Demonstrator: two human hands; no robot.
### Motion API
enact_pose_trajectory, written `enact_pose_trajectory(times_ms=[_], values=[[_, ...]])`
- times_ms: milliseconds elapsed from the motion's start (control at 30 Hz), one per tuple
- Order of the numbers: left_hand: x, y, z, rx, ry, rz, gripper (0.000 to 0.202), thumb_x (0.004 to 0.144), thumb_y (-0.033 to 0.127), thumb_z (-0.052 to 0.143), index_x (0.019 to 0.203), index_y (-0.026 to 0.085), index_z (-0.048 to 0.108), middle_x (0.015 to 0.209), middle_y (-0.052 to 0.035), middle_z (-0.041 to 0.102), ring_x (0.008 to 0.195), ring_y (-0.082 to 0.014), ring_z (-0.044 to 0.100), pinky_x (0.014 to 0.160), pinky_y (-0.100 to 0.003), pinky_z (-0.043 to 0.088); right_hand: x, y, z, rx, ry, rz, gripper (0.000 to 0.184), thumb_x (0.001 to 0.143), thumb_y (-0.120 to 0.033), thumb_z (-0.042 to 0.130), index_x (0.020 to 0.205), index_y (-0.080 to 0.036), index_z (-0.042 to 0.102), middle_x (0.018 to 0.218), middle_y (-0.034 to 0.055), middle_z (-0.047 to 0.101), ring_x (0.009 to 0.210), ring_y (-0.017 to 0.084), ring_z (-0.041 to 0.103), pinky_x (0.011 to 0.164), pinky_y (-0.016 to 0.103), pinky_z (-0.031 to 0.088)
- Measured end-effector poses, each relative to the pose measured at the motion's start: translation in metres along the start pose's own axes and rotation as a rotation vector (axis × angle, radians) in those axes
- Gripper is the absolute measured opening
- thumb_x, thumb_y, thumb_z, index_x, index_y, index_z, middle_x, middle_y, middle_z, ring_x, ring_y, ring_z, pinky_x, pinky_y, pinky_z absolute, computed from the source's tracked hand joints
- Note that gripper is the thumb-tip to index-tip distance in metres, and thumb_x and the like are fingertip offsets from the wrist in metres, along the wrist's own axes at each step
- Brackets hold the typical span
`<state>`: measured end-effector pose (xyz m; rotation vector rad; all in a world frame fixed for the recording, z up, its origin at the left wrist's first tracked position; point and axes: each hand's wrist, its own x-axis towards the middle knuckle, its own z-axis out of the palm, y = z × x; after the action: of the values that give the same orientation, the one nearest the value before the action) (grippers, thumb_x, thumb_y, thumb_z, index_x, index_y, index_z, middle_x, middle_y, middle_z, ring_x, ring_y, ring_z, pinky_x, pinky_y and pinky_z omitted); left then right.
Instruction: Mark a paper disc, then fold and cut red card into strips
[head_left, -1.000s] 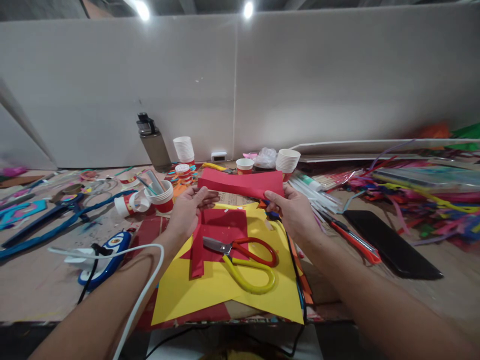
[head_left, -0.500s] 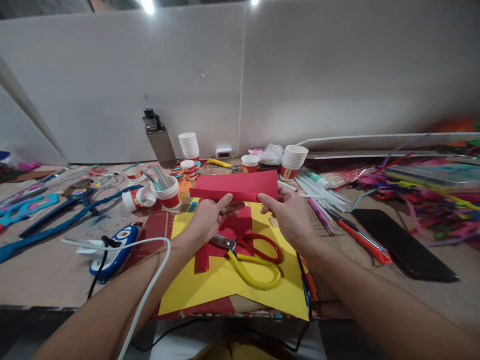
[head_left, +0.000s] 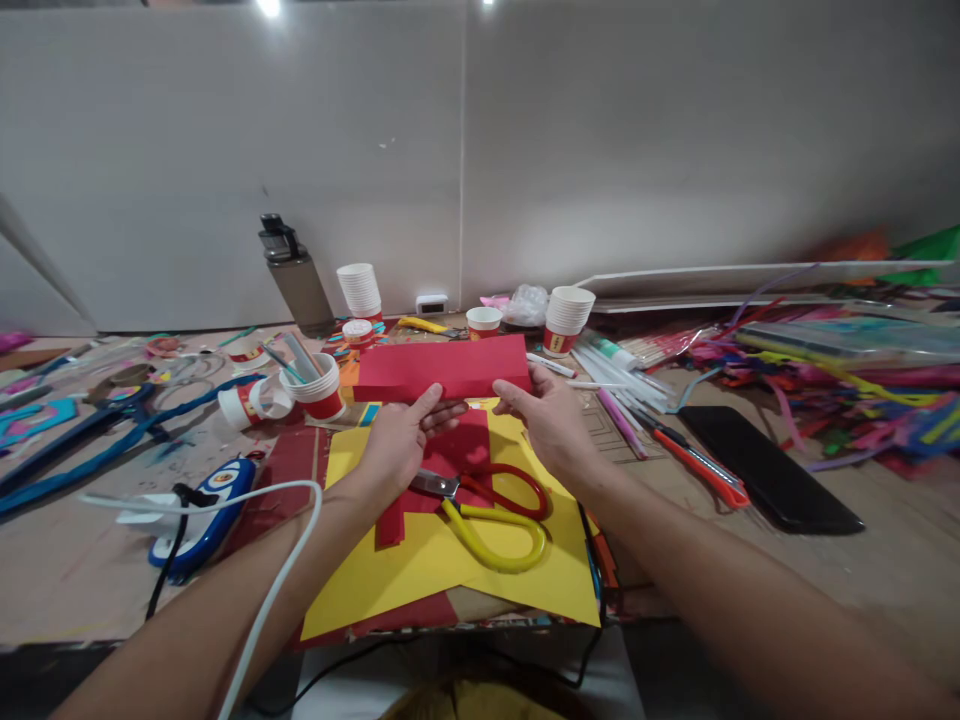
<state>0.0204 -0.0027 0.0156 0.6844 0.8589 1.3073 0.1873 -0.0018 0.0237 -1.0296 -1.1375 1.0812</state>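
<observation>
A folded sheet of red paper [head_left: 442, 362] is held up in both hands, its long lower edge turned into a narrow strip. My left hand [head_left: 405, 432] pinches that edge near the middle, thumb on top and fingers beneath. Around the right end, my right hand [head_left: 546, 415] grips it with the thumb in front and fingers behind. Below lie scissors [head_left: 450, 488] with one red and one yellow handle, blades partly under my left wrist. They rest on yellow paper [head_left: 420, 570] and more red paper [head_left: 474, 440].
Paper cups [head_left: 568, 318] stand in stacks at the back, near a bottle [head_left: 296, 280]. To the right are a utility knife [head_left: 701, 465], a black phone [head_left: 772, 470] and colourful strips [head_left: 862, 380]. A blue-and-white power strip [head_left: 206, 515] with a white cable sits left.
The view has turned slightly right, so everything sits further left. Both hands keep their hold on the red paper, whose upper part now looks a little more level.
</observation>
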Motion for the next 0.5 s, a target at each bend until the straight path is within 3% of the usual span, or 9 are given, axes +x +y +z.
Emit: enact_pose_trajectory(times_ms=[100,233,500], values=[[0.001,-0.002,0.000,-0.050,0.017,0.016,0.023,0.068,0.028,0.077,0.076,0.011,0.064,0.076,-0.0121,0.073,0.077,-0.0222,0.072,0.074,-0.033,0.055,-0.001,0.006,0.008,0.084,-0.053,0.031,0.038,0.064,-0.033,0.077,0.097,-0.020,0.064,0.089,0.0023,0.070,0.070,0.014,0.062,0.070,0.029,0.051],[0.000,-0.005,0.001,-0.100,0.028,0.020,0.024,0.064,0.026,0.080,0.078,0.011,0.067,0.077,-0.0072,0.073,0.071,-0.0170,0.069,0.066,-0.027,0.053,-0.006,0.008,0.022,-0.019,-0.143,0.068,0.028,0.067,-0.033,0.074,0.089,-0.016,0.067,0.088,0.0062,0.071,0.074,0.016,0.063,0.070,0.030,0.050],[-0.003,-0.009,0.005,-0.122,0.028,0.039,0.026,0.059,0.028,0.082,0.073,0.010,0.068,0.073,-0.0066,0.072,0.071,-0.0176,0.068,0.077,-0.033,0.051,-0.007,0.016,0.034,-0.094,-0.069,0.012,0.032,0.069,-0.039,0.072,0.091,-0.018,0.064,0.080,0.0036,0.069,0.063,0.015,0.059,0.061,0.027,0.049]])
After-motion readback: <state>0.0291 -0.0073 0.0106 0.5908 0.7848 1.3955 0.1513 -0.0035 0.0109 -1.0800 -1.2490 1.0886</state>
